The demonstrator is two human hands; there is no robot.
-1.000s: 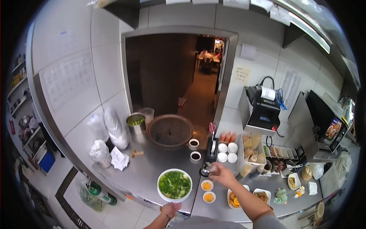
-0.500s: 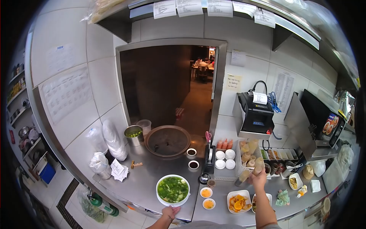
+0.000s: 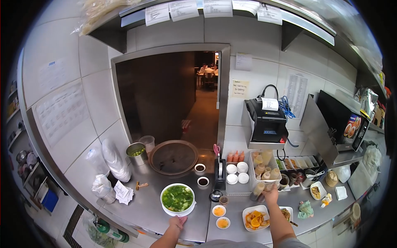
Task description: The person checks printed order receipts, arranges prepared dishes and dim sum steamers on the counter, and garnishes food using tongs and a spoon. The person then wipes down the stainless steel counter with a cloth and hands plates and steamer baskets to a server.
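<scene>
A white bowl [image 3: 163, 208] of green leafy soup with pale chunks stands on the steel counter. My left hand [image 3: 178, 222] is at its near rim, fingers outstretched and partly hidden by the bowl. Right of it, my right hand [image 3: 271, 196] is closed around a squeeze bottle [image 3: 269, 187], mostly covered by the fingers. Beside that bottle stands another pale-topped bottle [image 3: 258, 189]. Just below the right hand are a white dish of orange-topped fried food [image 3: 256, 220] and a second white dish [image 3: 286, 211], partly behind my forearm.
A white basket of sauce bottles [image 3: 263, 163] stands behind the right hand. Two sauce ramekins [image 3: 218, 211] sit between the bowl and dishes. A round brown tray [image 3: 173, 157] lies by the pass-through opening. A receipt printer [image 3: 266, 124] hangs above the basket; a green cloth [image 3: 305, 209] lies right.
The soup bowl has slid slightly away from me, with my left hand following it. My right hand has lowered the raised bottle toward the counter beside the other one. The camera view has shifted.
</scene>
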